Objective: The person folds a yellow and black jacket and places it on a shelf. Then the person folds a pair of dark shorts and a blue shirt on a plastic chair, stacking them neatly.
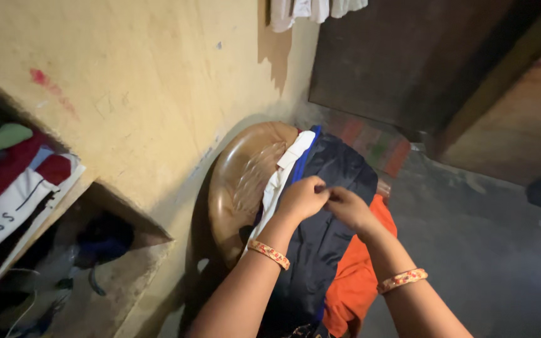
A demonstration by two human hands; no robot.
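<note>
Yellow plaster wall (pixel 158 81) fills the left side, with a shelf of folded clothes (pixel 7 181) in a niche. Next stands a brown plastic chair (pixel 239 181), piled with garments. On top lies a dark navy garment (pixel 333 181), over an orange cloth (pixel 358 275). The left hand (pixel 302 199) and the right hand (pixel 349 208) meet above it, both pinching a small fold of the navy fabric. It looks soft, light and limp, maybe a little slippery, so taking it at an edge or seam seems best.

Single head view, close, looking steeply down past both forearms (lower centre) toward floor (pixel 483 250) and wall (pixel 145 94).
</note>
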